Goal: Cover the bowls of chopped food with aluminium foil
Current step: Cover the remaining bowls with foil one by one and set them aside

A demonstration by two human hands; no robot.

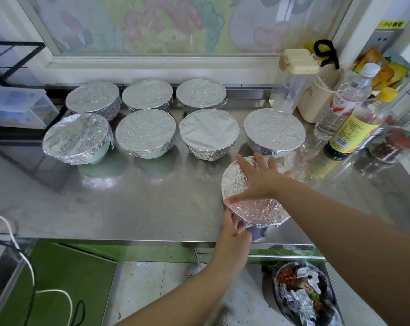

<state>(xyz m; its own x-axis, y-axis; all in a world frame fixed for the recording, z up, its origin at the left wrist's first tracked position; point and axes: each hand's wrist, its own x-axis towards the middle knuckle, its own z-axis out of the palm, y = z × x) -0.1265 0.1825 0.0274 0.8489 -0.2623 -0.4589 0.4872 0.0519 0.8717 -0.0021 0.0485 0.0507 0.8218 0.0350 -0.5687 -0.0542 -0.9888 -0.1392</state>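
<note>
Head view. I have the purple bowl (258,232) at about 5 o'clock on the steel counter (152,208), near its front edge. The seven covered bowls (145,130) stand in two rows toward 12 o'clock.

Right hand (261,178): flat on the foil (258,210) top, fingers straight and spread, gripping nothing. I judge it pins the sheet and steadies the bowl.

Left hand (234,231): at the bowl's 7 o'clock rim, fingers curled, pinching the foil skirt against the wall, probably to crimp it under the lip.

Bowl upright, mouth facing up. It is round, so it has no long axis.
</note>
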